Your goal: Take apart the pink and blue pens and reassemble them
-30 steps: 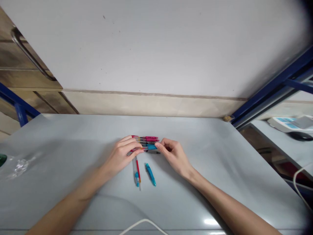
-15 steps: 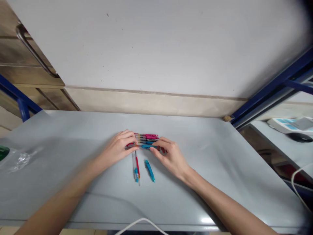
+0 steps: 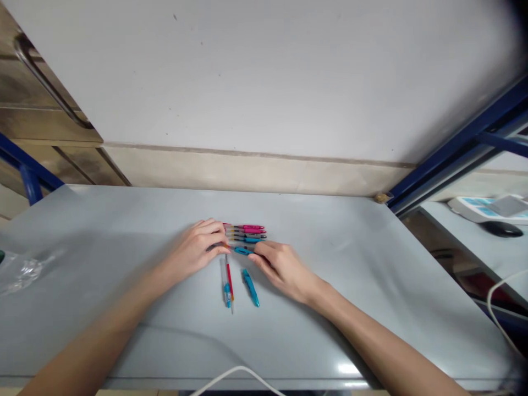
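Observation:
A blue pen [image 3: 242, 251] lies between my hands, slightly tilted down to the right. My left hand [image 3: 205, 242] is closed around its left end, fingers bent over it. At its right end my right hand [image 3: 282, 268] pinches it between thumb and fingers. Just behind are several pens side by side: pink pens [image 3: 252, 227], a grey pen [image 3: 259, 236] and a blue-gripped pen [image 3: 251, 240]; my left fingers hide their left ends. In front lie a clear pen barrel with a blue grip [image 3: 227, 295], a red refill [image 3: 230, 280] and a blue pen part [image 3: 250, 287].
All this lies on a grey table [image 3: 330, 231] against a wall. Crumpled clear plastic [image 3: 25, 272] is at the left. A white cable [image 3: 239, 369] loops over the front edge. At the right, a black mouse [image 3: 501, 229] sits on another surface beyond blue posts.
The held blue pen has come slightly toward me, away from the row, and now tilts. My right hand has shifted a little down with it. The camera view has moved slightly.

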The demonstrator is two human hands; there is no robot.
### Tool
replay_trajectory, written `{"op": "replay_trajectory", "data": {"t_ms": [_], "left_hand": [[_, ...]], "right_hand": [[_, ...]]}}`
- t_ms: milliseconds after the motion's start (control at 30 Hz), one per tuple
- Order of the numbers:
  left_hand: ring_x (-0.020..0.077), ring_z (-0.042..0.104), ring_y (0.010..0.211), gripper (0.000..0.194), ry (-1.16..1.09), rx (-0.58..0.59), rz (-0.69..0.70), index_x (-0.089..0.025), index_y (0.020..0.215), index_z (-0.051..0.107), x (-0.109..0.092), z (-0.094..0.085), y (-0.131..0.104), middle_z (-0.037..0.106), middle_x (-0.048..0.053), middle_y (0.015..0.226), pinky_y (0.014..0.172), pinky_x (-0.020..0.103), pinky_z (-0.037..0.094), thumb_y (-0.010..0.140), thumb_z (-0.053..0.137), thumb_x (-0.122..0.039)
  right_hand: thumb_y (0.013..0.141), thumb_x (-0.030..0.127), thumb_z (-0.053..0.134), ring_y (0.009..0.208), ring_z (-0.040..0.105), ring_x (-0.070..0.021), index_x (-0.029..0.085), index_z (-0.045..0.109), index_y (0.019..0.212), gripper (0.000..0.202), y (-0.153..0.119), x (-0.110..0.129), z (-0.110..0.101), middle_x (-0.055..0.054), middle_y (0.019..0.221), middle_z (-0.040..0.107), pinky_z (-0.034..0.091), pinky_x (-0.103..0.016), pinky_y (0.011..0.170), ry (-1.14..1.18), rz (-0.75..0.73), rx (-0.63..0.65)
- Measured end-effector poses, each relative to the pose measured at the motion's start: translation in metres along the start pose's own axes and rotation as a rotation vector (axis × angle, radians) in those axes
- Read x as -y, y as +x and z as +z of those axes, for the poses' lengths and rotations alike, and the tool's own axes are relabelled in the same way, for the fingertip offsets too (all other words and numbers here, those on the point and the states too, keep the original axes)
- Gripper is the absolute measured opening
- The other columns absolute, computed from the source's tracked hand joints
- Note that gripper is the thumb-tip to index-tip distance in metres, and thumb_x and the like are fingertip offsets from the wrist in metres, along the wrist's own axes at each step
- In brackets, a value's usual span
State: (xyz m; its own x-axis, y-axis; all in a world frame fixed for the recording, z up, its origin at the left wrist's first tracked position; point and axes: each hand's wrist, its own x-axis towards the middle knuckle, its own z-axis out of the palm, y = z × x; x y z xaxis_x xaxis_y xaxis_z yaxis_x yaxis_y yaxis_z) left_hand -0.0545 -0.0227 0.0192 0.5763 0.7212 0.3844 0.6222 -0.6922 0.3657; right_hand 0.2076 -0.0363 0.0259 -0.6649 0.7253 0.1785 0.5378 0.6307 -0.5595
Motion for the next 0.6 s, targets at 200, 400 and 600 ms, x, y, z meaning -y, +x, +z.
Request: {"op": "replay_trajectory", "data": {"t_ms": [200,400,600], "left_hand": [[0.0189,0.058,0.09,0.018,0.045,-0.042,0.039,-0.018,0.087,0.07,-0.0028,-0.004,0.0013,0.065,0.004,0.091,0.082,0.033,0.046,0.098,0.063,-0.031],[0.0197,0.06,0.093,0.016,0.105,-0.022,0.054,-0.018,0.088,0.068,-0.0073,-0.005,0.0016,0.067,0.005,0.093,0.082,0.033,0.045,0.099,0.062,-0.028],[0.0207,0.062,0.096,0.01,0.23,0.019,0.068,-0.02,0.098,0.07,-0.0052,-0.0058,-0.0007,0.068,0.006,0.101,0.083,0.035,0.045,0.098,0.063,-0.028]], "right_hand": [[0.11,0.041,0.033,0.06,0.042,-0.0129,0.018,0.056,0.084,0.042,-0.001,0.0022,-0.0005,-0.001,0.073,0.057,0.032,-0.028,0.063,-0.031,0.032,0.04],[0.11,0.041,0.033,0.057,0.036,-0.0115,0.019,0.052,0.077,0.044,-0.0003,0.0016,-0.0017,0.002,0.067,0.049,0.031,-0.027,0.061,0.078,0.052,0.038],[0.108,0.038,0.045,0.065,0.045,-0.0135,0.019,0.058,0.083,0.034,0.0019,-0.0065,-0.0042,0.0,0.074,0.055,0.034,-0.027,0.064,-0.046,-0.002,-0.006]]}}
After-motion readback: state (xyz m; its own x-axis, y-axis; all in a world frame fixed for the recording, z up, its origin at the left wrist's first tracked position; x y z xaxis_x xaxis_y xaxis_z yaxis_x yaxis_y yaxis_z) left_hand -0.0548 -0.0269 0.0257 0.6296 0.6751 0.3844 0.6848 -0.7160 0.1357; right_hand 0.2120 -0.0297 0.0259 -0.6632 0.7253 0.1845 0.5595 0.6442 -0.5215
